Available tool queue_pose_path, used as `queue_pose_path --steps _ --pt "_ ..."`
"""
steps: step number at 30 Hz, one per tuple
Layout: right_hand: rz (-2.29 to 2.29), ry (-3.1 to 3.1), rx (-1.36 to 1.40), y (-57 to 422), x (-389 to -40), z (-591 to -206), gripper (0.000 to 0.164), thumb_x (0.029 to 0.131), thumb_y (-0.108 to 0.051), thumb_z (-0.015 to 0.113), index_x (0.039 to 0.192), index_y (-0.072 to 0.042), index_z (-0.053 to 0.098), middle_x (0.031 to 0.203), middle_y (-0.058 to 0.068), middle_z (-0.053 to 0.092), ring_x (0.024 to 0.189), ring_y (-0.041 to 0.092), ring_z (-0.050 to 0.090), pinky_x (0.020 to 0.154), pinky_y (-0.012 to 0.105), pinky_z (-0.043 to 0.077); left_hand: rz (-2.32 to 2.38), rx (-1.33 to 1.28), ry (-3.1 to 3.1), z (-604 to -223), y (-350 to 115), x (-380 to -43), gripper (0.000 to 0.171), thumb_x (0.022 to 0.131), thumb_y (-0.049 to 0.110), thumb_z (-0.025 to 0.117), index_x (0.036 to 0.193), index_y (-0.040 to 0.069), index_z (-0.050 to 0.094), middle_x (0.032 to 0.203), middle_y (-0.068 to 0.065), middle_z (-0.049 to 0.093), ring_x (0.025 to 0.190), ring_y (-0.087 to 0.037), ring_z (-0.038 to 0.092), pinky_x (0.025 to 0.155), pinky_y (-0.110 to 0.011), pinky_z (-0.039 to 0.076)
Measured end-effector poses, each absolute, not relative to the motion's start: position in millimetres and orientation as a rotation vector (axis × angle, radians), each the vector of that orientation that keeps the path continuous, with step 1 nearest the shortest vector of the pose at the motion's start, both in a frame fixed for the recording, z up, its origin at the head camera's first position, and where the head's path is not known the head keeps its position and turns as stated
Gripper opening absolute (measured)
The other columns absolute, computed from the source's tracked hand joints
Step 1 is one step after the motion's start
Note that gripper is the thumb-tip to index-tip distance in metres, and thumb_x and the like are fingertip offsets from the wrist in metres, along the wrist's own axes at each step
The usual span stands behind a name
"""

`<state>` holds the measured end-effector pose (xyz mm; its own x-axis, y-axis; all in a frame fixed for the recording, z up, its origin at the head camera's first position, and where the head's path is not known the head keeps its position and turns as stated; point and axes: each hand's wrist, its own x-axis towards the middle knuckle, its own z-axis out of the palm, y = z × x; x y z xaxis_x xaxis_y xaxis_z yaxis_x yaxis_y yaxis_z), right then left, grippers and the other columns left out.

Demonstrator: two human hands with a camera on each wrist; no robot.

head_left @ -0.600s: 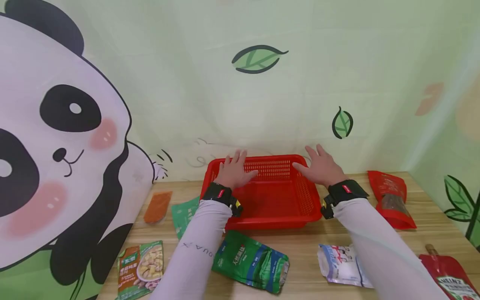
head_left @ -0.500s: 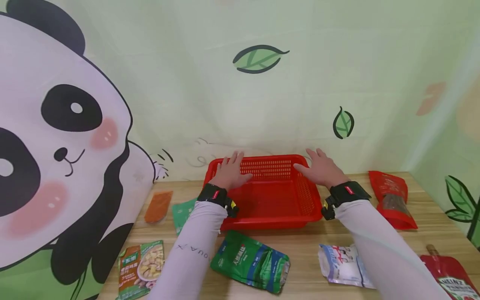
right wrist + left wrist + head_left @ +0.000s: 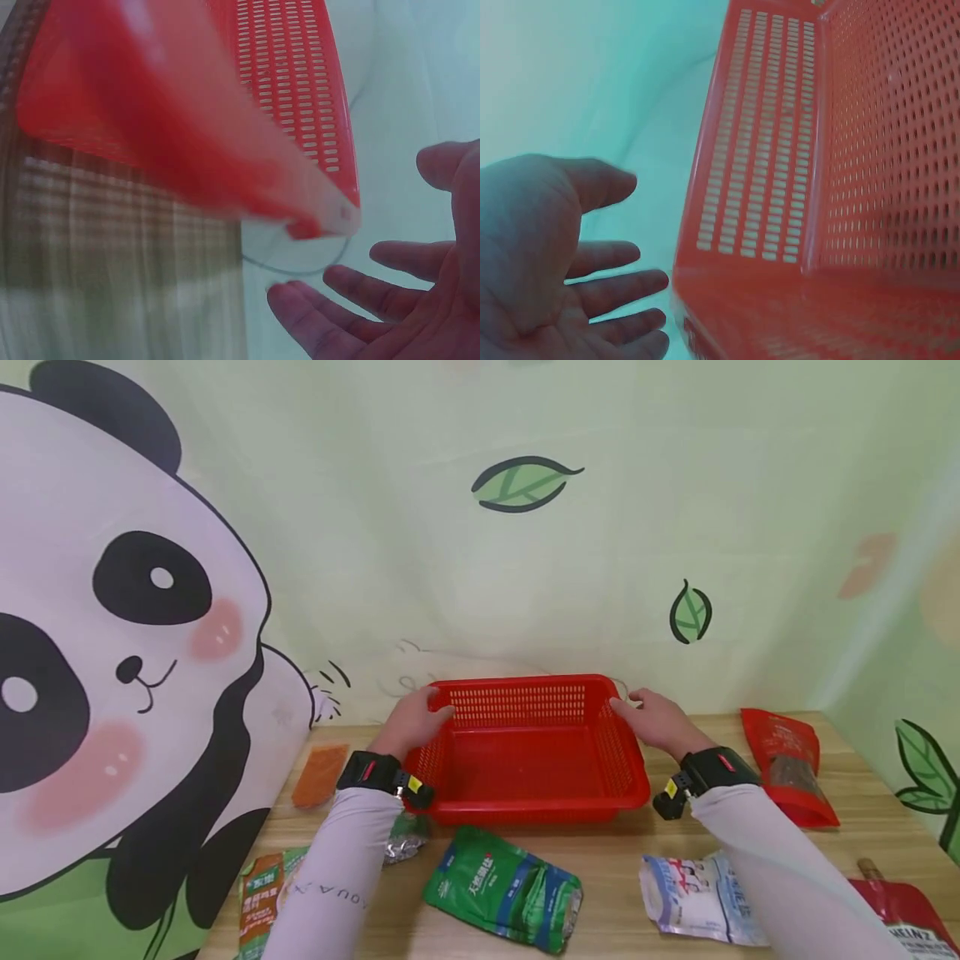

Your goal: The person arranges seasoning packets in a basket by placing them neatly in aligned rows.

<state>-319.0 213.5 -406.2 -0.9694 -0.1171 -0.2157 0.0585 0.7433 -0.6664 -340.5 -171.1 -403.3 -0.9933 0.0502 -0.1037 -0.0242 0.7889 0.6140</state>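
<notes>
While the red basket [image 3: 525,812] sits on the wooden table [image 3: 611,893] close to the cloth backdrop [image 3: 420,568], I see the left hand [image 3: 411,722] just beside its far left corner and the right hand [image 3: 658,724] just beside its far right one, both with fingers relaxed and spread. Before the basket lies a green pouch [image 3: 504,891], with a white pouch [image 3: 693,897] to its right, partly hidden by the right sleeve [image 3: 776,868].

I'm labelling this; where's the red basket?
In the head view, the red basket is near the middle, between left hand and right hand, behind the green pouch.
</notes>
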Motion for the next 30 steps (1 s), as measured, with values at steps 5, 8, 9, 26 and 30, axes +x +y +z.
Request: queue_pose_path --steps 5,8,9,26,30 --pt "-1.176 2.633 -0.013 220.3 -315.7 -414.9 0.070 0.107 -0.051 0.043 0.144 0.009 0.046 0.136 0.029 0.058 0.113 0.041 0.065 0.095 0.046 0.059 1.071 -0.087 2.848 -409.9 -201.4 -330.7 0.054 0.104 0.033 0.057 0.148 0.002 0.049 0.149 -0.021 0.054 0.131 -0.038 0.056 0.107 -0.053 0.051" --pt "-1.227 2.609 0.002 222.4 -312.8 -418.6 0.064 0.107 -0.047 0.046 0.139 0.008 0.052 0.130 0.027 0.064 0.108 0.036 0.068 0.094 0.046 0.059 1.113 -0.128 2.836 -414.9 -215.1 -322.0 0.056 0.103 0.034 0.055 0.148 0.001 0.048 0.150 -0.023 0.052 0.132 -0.041 0.055 0.107 -0.055 0.050" --pt "-1.240 2.603 0.009 222.6 -311.5 -419.4 0.063 0.107 -0.046 0.047 0.139 0.007 0.053 0.129 0.026 0.065 0.106 0.035 0.070 0.095 0.046 0.059 1.120 -0.136 2.837 -416.6 -218.8 -319.3 0.058 0.103 0.035 0.054 0.149 0.000 0.046 0.151 -0.024 0.051 0.133 -0.041 0.054 0.108 -0.056 0.049" --pt "-1.475 2.401 0.116 225.5 -290.1 -435.5 0.057 0.100 -0.049 0.061 0.132 -0.002 0.066 0.115 0.014 0.076 0.087 0.024 0.073 0.081 0.031 0.061 1.473 -0.175 2.509 -434.4 -230.4 -280.6 0.043 0.104 0.036 0.059 0.134 0.006 0.064 0.113 -0.013 0.074 0.093 -0.025 0.071 0.095 -0.046 0.058" --pt "-1.478 2.380 0.126 225.6 -283.7 -436.8 0.059 0.100 -0.048 0.061 0.135 0.000 0.063 0.113 0.014 0.076 0.086 0.023 0.074 0.079 0.030 0.061 1.496 -0.167 2.495 -437.5 -232.0 -275.1 0.043 0.104 0.034 0.059 0.133 0.003 0.064 0.113 -0.014 0.074 0.093 -0.024 0.071 0.085 -0.038 0.061"
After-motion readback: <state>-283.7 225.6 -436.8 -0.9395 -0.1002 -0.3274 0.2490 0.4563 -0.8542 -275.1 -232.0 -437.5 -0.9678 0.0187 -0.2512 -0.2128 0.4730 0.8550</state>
